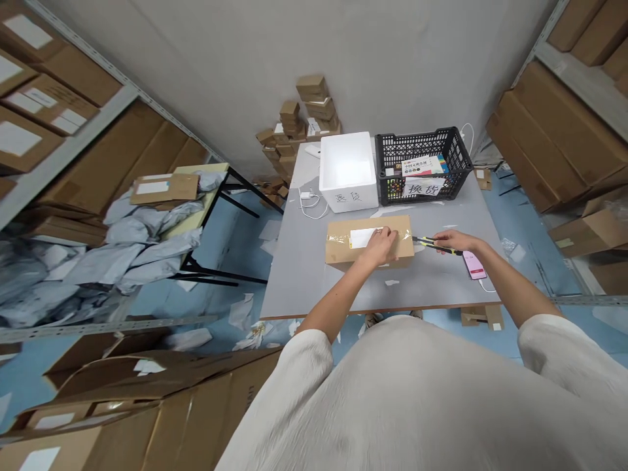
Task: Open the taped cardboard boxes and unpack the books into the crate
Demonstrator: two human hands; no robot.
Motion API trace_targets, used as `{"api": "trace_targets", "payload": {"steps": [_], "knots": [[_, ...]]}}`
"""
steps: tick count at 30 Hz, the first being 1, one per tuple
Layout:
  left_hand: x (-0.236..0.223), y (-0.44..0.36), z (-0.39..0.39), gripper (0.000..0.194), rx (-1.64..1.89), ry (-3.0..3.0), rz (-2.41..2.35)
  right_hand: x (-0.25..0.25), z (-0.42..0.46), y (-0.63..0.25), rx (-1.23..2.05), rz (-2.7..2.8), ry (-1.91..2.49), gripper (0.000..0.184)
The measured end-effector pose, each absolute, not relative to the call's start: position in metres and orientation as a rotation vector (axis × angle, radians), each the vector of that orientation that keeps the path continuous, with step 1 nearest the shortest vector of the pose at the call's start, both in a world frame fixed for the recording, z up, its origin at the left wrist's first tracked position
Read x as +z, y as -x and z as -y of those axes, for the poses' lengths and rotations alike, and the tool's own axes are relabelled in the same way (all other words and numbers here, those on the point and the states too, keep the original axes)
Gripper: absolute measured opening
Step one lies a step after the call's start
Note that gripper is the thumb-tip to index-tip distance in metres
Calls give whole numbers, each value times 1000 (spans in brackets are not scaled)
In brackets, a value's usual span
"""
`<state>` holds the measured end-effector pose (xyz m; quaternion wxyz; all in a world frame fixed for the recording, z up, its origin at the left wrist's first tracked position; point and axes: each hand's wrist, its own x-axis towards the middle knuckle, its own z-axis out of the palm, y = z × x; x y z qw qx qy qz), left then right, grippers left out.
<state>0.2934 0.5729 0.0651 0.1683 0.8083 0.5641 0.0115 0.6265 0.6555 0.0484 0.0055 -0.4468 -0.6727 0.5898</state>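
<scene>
A flat cardboard box (343,243) sealed with clear tape and carrying a white label (362,237) lies on the grey table (304,275). My left hand (381,246) rests on top of the box, fingers curled down against its lid beside the label. My right hand (452,241) is closed around a yellow and black utility knife (424,243), whose tip points at the box's right end. A pink phone (473,265) lies under my right wrist.
Behind the box stand a white foam box (347,171) and a black plastic basket (422,165) with a handwritten sign. Small stacked cartons (300,124) sit at the wall. Shelves of large cartons flank both sides. Grey mailer bags (142,242) pile on a side table left.
</scene>
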Motion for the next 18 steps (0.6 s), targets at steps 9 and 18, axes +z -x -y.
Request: {"api": "trace_targets", "payload": {"steps": [9, 18], "knots": [[63, -280, -582, 78, 318, -2203, -1613, 64, -638, -624, 1559, 1949, 1383, 60], [49, -270, -596, 50, 349, -2213, -1693, 75, -616, -611, 904, 2430, 1280, 45]]}}
